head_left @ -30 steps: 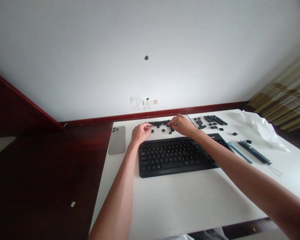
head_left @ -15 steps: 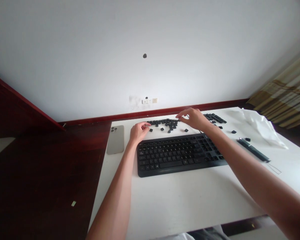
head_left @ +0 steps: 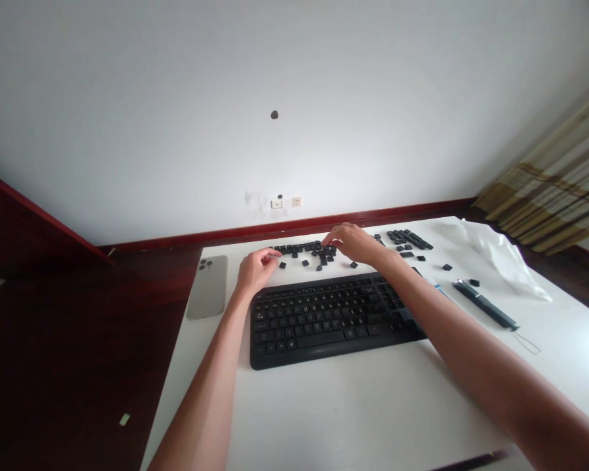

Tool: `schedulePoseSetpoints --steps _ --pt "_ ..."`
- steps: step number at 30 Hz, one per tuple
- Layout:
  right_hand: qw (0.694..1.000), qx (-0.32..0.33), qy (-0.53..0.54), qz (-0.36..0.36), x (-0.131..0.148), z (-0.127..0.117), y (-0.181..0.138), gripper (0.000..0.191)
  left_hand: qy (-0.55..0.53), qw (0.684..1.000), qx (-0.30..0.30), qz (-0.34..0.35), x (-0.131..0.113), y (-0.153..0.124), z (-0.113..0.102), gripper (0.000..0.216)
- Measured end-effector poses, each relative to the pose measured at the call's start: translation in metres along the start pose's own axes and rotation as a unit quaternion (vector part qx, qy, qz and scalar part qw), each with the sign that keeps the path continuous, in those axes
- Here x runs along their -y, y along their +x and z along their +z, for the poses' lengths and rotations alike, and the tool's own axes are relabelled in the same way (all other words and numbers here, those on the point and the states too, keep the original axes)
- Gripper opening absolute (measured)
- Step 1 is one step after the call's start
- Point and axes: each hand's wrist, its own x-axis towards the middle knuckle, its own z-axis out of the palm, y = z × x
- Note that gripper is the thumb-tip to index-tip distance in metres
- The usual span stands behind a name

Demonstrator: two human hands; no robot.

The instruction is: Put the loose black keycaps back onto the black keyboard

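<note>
A black keyboard (head_left: 324, 320) lies across the white table, with some of its right-hand key places bare. Loose black keycaps (head_left: 324, 260) lie behind it, part of them set in a row. My left hand (head_left: 258, 269) is at the row's left end, thumb and fingers closed together; whatever may be between the tips is too small to make out. Over the right part of this group is my right hand (head_left: 354, 242), its bent fingers apart and the tips down at the keycaps. My right forearm hides part of the keyboard's right end.
A grey phone (head_left: 208, 288) lies at the table's left edge. To the right are a block of keycaps (head_left: 410, 239), a dark folded strap-like item (head_left: 485, 305) with a wire loop, and a crumpled white plastic bag (head_left: 500, 255). The wall (head_left: 216, 131) stands behind the table.
My right hand has moved left and down onto the keycaps. My left hand stays at the row's left end. The whole view has shifted slightly.
</note>
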Motion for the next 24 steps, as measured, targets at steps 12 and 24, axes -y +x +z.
schedulePoseSetpoints --steps 12,24 --pt "0.997 0.023 0.013 -0.068 0.011 0.015 0.002 0.044 0.005 1.000 0.003 0.001 -0.003 -0.001 0.000 0.028" --pt "0.972 0.138 -0.016 0.189 -0.007 -0.050 -0.016 0.017 0.004 1.000 -0.001 -0.001 -0.001 0.000 0.001 0.026"
